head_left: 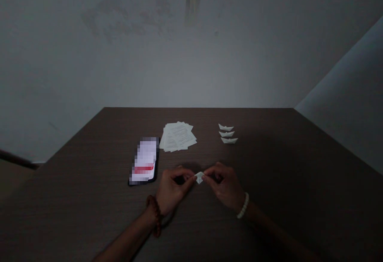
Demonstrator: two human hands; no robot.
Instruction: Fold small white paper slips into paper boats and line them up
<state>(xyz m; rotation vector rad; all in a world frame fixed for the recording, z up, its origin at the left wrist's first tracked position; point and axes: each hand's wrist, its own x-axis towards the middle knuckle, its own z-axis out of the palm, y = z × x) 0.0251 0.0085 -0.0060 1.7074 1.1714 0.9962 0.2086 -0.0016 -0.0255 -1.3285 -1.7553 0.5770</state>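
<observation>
A small folded piece of white paper (199, 177) is held between my two hands, just above the dark table. My left hand (175, 188), with a brown bead bracelet at the wrist, pinches its left corner between thumb and fingers. On the opposite side, my right hand (225, 185) grips the right corner in the same kind of pinch; a pale bead bracelet circles that wrist. Beyond the right hand, three small white paper boats (229, 140) sit one behind another.
A loose, fanned stack of printed paper sheets (178, 136) lies beyond my left hand. Left of that hand is a phone (143, 160) with its screen lit and blurred out. The brown wooden table (269, 134) ends against a stained pale wall (191, 66).
</observation>
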